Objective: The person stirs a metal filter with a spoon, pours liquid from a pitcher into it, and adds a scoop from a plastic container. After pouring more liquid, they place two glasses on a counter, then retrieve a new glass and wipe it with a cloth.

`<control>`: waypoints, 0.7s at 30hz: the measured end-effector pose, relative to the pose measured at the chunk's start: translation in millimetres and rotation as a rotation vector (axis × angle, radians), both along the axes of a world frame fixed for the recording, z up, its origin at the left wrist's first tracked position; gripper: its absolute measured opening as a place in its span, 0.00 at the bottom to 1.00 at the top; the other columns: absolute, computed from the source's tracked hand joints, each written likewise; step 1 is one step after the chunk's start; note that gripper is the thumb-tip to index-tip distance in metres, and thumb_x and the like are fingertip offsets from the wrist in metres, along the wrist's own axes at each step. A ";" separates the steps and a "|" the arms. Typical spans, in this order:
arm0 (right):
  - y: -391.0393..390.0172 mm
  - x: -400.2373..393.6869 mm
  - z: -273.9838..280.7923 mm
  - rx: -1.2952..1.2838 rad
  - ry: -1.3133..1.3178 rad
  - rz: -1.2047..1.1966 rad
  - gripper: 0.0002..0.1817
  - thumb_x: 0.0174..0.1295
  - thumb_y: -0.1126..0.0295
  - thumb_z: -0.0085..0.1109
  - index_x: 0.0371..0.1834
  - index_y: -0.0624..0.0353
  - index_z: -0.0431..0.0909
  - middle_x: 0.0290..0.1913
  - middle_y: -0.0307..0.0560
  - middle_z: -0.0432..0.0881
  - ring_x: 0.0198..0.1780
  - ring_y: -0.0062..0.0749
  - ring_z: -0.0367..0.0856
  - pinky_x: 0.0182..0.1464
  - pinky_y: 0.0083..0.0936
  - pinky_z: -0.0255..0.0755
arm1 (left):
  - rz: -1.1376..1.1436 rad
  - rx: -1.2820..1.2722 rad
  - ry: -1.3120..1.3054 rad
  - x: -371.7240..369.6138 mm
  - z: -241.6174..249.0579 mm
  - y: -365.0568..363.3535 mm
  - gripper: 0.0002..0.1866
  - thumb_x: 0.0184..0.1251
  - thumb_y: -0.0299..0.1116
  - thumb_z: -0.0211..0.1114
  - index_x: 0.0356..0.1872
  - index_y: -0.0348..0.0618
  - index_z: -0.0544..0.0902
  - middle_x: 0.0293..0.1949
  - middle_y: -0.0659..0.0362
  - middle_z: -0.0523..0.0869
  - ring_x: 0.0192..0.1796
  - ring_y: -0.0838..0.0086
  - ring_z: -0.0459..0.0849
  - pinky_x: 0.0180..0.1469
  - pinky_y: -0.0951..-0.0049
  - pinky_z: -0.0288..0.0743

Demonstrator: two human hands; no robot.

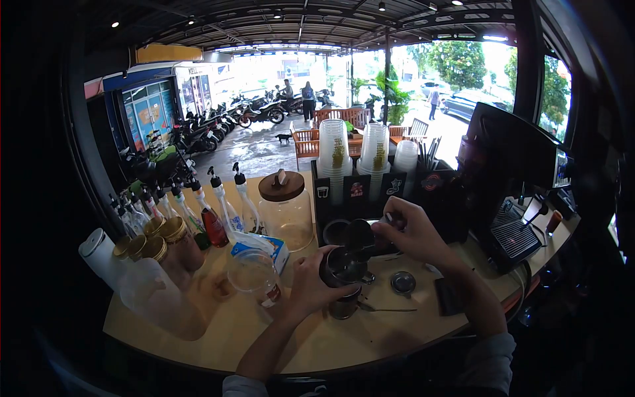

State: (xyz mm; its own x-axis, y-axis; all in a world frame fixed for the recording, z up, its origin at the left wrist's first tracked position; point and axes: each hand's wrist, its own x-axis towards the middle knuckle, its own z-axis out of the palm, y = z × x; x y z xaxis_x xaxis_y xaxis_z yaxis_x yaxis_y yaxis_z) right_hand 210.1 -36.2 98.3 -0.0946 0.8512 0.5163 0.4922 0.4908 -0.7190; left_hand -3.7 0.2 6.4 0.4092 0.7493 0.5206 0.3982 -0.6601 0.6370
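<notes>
My left hand (pixel 311 284) wraps around a dark metal cup (pixel 342 272) that stands on the wooden counter (pixel 231 331). My right hand (pixel 411 231) is above and to the right of the cup, its fingers closed on a dark portafilter-like tool (pixel 360 235) held over the cup's mouth. A spoon (pixel 383 308) lies on the counter just right of the cup's base. A small round metal lid (pixel 403 282) sits beside it.
A clear plastic cup (pixel 254 274), a tissue box (pixel 261 248), a wooden-lidded glass jar (pixel 284 208), syrup pump bottles (pixel 211 212) and gold-lidded jars (pixel 165 238) crowd the left. Stacked plastic cups (pixel 335 155) stand behind. A black espresso machine (pixel 512 185) fills the right.
</notes>
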 end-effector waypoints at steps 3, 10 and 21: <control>-4.9 1.0 3.7 0.014 -0.044 -0.042 0.14 0.59 0.69 0.65 0.27 0.61 0.66 0.17 0.33 0.63 0.22 0.11 0.58 0.21 0.19 0.55 | -0.019 -0.033 -0.032 1.2 -0.4 -0.8 0.43 0.34 0.54 0.78 0.55 0.45 0.74 0.44 0.55 0.84 0.52 0.63 0.80 0.64 0.60 0.56; -8.2 3.9 6.8 0.002 -0.056 -0.071 0.15 0.58 0.69 0.64 0.26 0.61 0.66 0.17 0.32 0.62 0.22 0.11 0.58 0.21 0.19 0.55 | -0.027 0.036 -0.070 4.2 -2.1 -1.7 0.43 0.32 0.47 0.82 0.54 0.41 0.73 0.45 0.53 0.82 0.52 0.63 0.81 0.59 0.64 0.69; -9.1 -5.4 13.1 0.017 -0.069 -0.068 0.15 0.57 0.71 0.65 0.25 0.59 0.64 0.21 0.30 0.58 0.24 0.12 0.54 0.24 0.17 0.51 | -0.061 -0.051 -0.106 6.4 -8.5 -1.8 0.42 0.33 0.49 0.79 0.55 0.45 0.73 0.45 0.56 0.84 0.51 0.65 0.81 0.64 0.61 0.58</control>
